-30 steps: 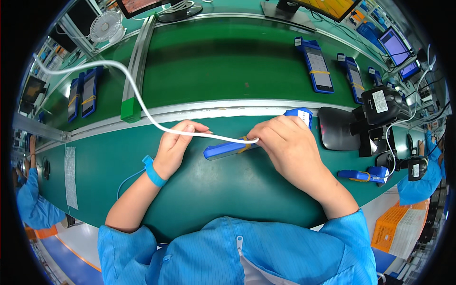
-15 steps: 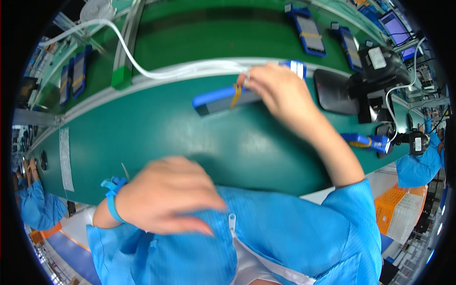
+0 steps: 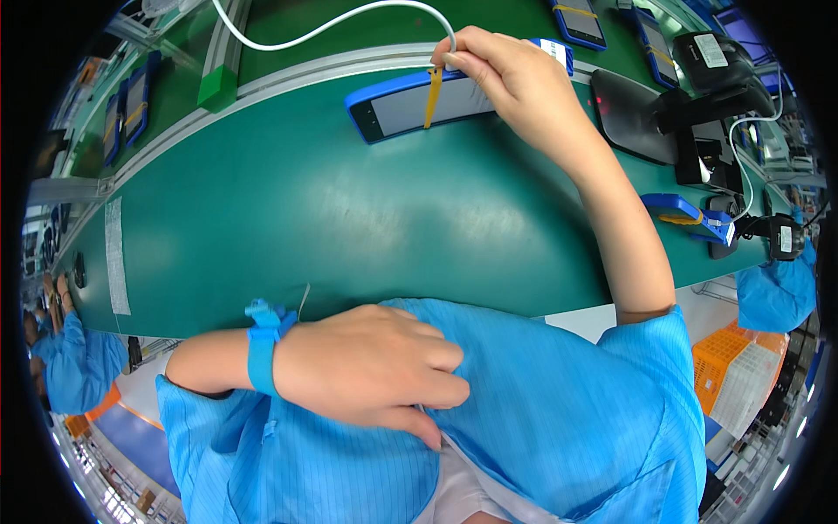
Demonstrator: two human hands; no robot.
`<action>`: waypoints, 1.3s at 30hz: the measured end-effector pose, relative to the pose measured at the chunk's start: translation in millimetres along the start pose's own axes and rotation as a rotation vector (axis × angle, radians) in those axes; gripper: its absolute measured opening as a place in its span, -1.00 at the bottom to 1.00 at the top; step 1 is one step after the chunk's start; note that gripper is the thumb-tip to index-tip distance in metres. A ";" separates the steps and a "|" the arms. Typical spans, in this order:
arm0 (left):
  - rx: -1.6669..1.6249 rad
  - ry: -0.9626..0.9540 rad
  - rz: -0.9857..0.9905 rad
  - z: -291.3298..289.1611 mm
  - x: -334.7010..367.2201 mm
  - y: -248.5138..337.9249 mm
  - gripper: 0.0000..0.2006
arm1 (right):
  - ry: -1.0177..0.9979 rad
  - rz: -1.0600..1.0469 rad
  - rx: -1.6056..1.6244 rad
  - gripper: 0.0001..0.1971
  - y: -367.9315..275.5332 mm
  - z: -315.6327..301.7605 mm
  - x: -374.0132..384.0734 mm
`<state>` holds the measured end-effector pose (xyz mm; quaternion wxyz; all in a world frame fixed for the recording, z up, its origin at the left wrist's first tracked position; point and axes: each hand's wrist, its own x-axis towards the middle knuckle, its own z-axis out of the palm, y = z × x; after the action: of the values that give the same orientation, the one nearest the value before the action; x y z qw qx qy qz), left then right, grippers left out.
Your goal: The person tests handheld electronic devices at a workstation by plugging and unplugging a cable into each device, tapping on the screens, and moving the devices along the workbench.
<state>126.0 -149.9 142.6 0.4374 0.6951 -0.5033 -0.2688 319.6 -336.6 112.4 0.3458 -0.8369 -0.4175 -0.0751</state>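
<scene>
At the far edge of the green bench, my right hand [image 3: 515,74] pinches the end of a white cable [image 3: 349,15] between thumb and index finger. The cable end meets the upper long edge of a phone-like handheld device [image 3: 401,109] in a blue case with a yellow band around it. That device is tilted up on its long edge, screen toward me; my hand hides its right part. My left hand [image 3: 375,367], with a blue wrist strap [image 3: 263,345], is in front of my blue smock [image 3: 559,384]. Its fingers are curled, and their tips are hidden.
A black scanner on a stand [image 3: 711,65] occupies the right side, near another blue device [image 3: 681,214] with a cable. Banded devices [image 3: 578,22] lie on the green surface beyond the metal rail [image 3: 288,74]. Co-workers in blue [image 3: 74,358] sit at both sides.
My left hand has shifted right across the smock front, its fingers now curled. The view has tilted; the banded device appears higher, with my right hand still at its cable end.
</scene>
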 end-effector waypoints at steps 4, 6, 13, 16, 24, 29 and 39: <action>-0.190 0.100 -0.017 -1.8 -6.7 -12.2 -0.64 | 0.008 -0.005 0.051 -0.79 2.9 -0.5 -0.1; -0.151 0.102 -0.011 1.3 -10.4 -12.6 -0.66 | -0.028 -0.001 0.069 -0.78 -0.9 -2.0 0.1; -0.091 0.058 0.057 9.7 -18.0 -2.5 -0.73 | -0.013 -0.031 0.015 -0.80 -9.2 -9.3 -4.0; -0.149 0.045 0.079 9.4 -15.1 -0.7 -0.73 | 0.036 -0.087 0.012 -0.81 -9.8 -9.1 -7.5; -0.061 0.080 -0.038 24.3 -5.5 11.4 -0.80 | 0.026 -0.065 0.011 -0.81 -5.9 -5.1 -8.6; -0.186 0.249 -0.199 -1.1 -11.1 -8.8 -0.83 | 0.037 -0.055 0.013 -0.82 -5.2 -4.3 -8.3; 0.123 0.532 -0.033 -28.7 -21.9 19.9 -0.83 | -0.032 0.065 0.189 -0.72 -15.7 -14.4 -7.0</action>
<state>132.5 -121.9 172.2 0.5067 0.7746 -0.3748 -0.0526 305.7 -343.9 128.4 0.4188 -0.8148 -0.4007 -0.0105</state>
